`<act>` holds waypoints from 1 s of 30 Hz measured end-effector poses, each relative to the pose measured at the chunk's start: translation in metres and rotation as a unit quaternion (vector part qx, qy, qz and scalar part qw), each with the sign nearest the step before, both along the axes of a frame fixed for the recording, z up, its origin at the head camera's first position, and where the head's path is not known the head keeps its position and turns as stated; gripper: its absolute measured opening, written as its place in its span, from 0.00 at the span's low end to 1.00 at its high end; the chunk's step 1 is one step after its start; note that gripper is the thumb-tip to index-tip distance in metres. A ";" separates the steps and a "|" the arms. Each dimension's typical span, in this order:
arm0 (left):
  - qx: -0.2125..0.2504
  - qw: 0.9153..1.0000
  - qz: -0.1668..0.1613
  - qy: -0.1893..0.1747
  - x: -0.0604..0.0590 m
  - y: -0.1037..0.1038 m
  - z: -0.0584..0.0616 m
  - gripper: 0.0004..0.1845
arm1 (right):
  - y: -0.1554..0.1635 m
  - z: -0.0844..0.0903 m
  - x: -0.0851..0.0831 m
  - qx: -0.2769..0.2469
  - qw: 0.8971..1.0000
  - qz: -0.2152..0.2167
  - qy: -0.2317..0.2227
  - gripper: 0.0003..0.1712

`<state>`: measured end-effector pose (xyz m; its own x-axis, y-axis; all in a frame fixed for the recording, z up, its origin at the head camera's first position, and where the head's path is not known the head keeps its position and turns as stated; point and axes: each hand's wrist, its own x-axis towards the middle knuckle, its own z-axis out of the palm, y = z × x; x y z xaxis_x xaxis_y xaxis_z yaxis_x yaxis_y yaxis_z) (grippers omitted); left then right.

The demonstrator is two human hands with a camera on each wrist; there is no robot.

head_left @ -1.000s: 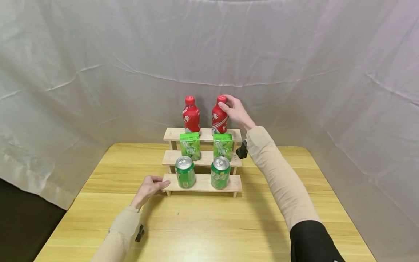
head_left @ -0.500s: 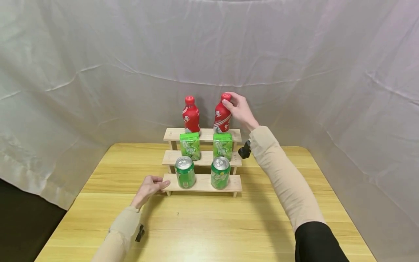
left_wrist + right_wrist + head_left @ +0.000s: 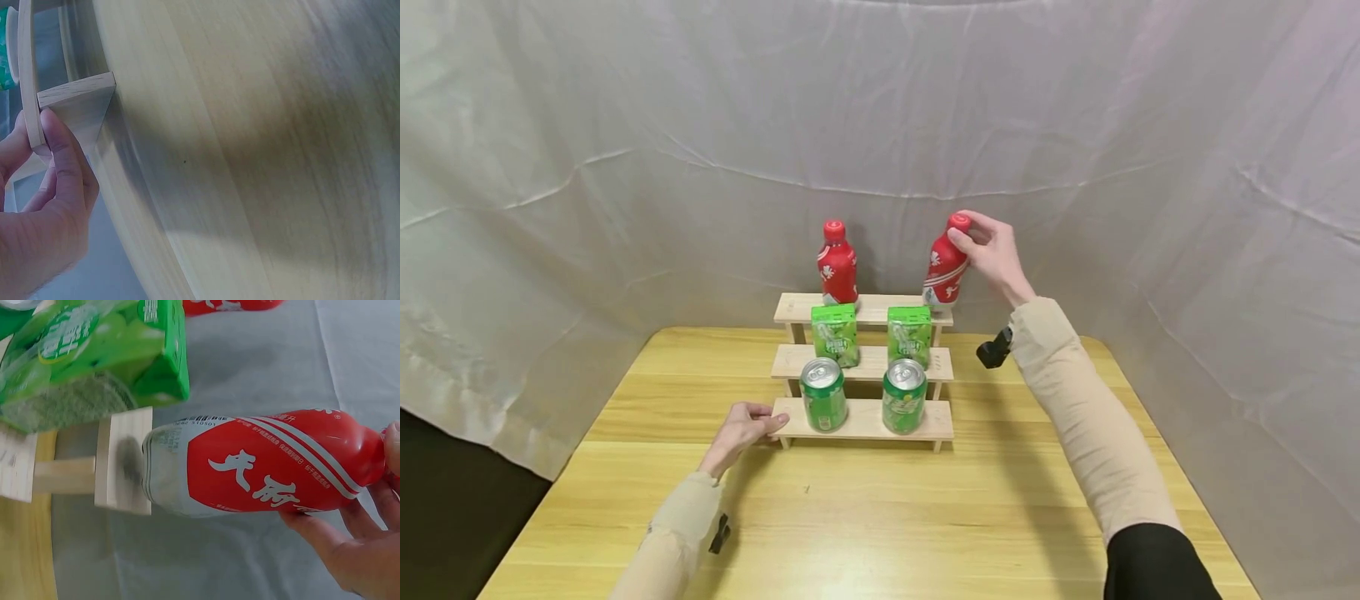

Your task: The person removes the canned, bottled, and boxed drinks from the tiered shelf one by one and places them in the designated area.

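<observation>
A three-step wooden rack [image 3: 865,422] stands on the table. My right hand [image 3: 966,232] grips the neck and cap of a red bottle [image 3: 945,268], which is tilted with its base over the right end of the top step. In the right wrist view the red bottle [image 3: 269,465] lies across the frame, its base by the step's end [image 3: 125,459], with my right hand [image 3: 350,550] beneath its neck. My left hand [image 3: 767,423] pinches the left end of the bottom step. The left wrist view shows a thumb [image 3: 59,147] pressed on that board [image 3: 75,103].
A second red bottle [image 3: 837,265] stands at the top step's left. Two green cartons [image 3: 835,333] [image 3: 909,333] occupy the middle step and two green cans [image 3: 823,393] [image 3: 904,396] the bottom one. White cloth [image 3: 625,167] hangs behind and beside the wooden table [image 3: 887,517].
My right hand has carried the right red bottle rightward from its place above the right carton to the end of the top step, tilting it. The left hand has stayed put.
</observation>
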<state>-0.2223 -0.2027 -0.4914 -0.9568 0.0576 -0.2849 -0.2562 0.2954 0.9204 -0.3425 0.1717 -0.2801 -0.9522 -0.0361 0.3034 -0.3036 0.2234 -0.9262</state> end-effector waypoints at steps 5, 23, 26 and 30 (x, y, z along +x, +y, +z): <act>-0.005 1.000 0.004 -0.004 -0.001 -0.001 -0.001 0.27 | 0.019 -0.001 0.003 -0.005 0.999 -0.040 -0.008 0.25; -0.007 1.000 0.011 -0.010 -0.004 0.000 -0.002 0.27 | 0.080 -0.037 0.010 -0.118 0.982 -0.113 -0.093 0.30; -0.004 1.000 0.012 -0.012 -0.005 0.001 -0.003 0.26 | 0.088 -0.048 0.011 -0.114 0.979 -0.129 -0.106 0.30; 0.001 1.000 0.014 -0.014 -0.005 0.002 -0.003 0.27 | 0.097 -0.063 0.012 -0.108 0.976 -0.144 -0.119 0.30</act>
<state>-0.2270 -0.2010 -0.4943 -0.9499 0.0311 -0.3110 -0.2897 0.2857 0.9135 -0.3301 0.2685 -0.3434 -0.9576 0.2847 0.0436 -0.0278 0.0590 -0.9979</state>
